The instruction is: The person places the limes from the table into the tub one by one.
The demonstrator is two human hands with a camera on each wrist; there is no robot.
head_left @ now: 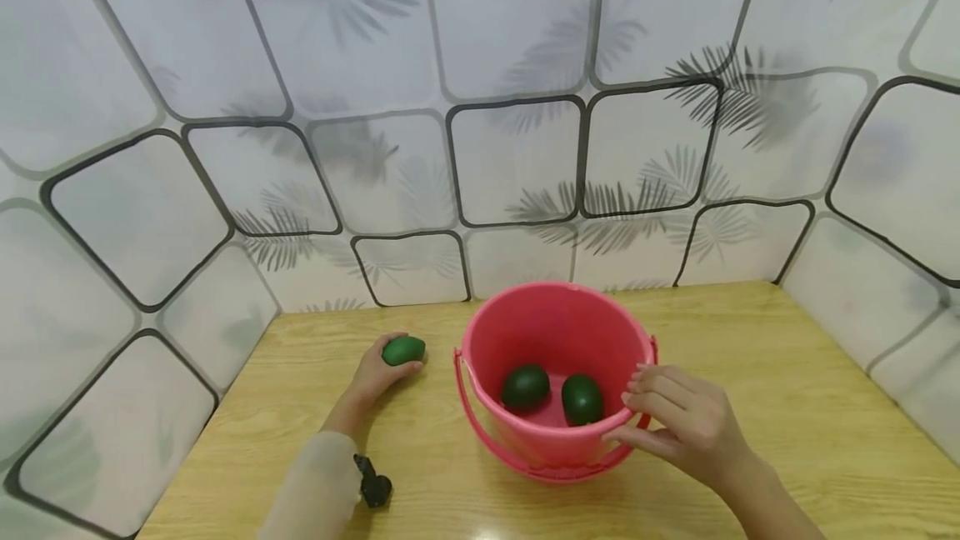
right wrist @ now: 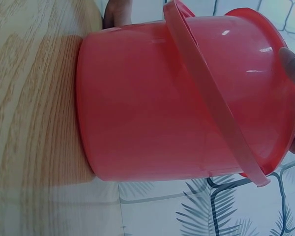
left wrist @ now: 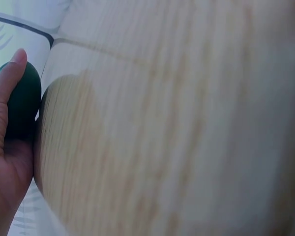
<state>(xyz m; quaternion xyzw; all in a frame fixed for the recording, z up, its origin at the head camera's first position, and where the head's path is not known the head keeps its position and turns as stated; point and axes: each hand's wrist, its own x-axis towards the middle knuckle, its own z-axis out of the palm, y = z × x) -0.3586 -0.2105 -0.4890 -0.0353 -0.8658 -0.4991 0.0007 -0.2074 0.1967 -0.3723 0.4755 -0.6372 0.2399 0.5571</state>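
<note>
My left hand (head_left: 382, 367) rests low at the table's left side and holds a smooth green oval fruit (head_left: 405, 349), avocado-like in shape. In the left wrist view the thumb lies over this fruit (left wrist: 25, 101). A pink bucket (head_left: 517, 440) stands upright on the table, its handle (head_left: 487, 440) hanging down at the front. Inside the bucket lie two darker green oval fruits (head_left: 526, 387), side by side on the bottom. My right hand (head_left: 686, 415) grips the bucket's right rim, fingers over the edge and thumb (right wrist: 292, 66) against the outside.
The wooden table (head_left: 787, 407) runs back to a pale wall covering (head_left: 517, 157) with dark rounded outlines and leaf prints, which also rises at both sides. A small black device (head_left: 372, 486) sits at my left wrist, beside the light sleeve (head_left: 315, 486).
</note>
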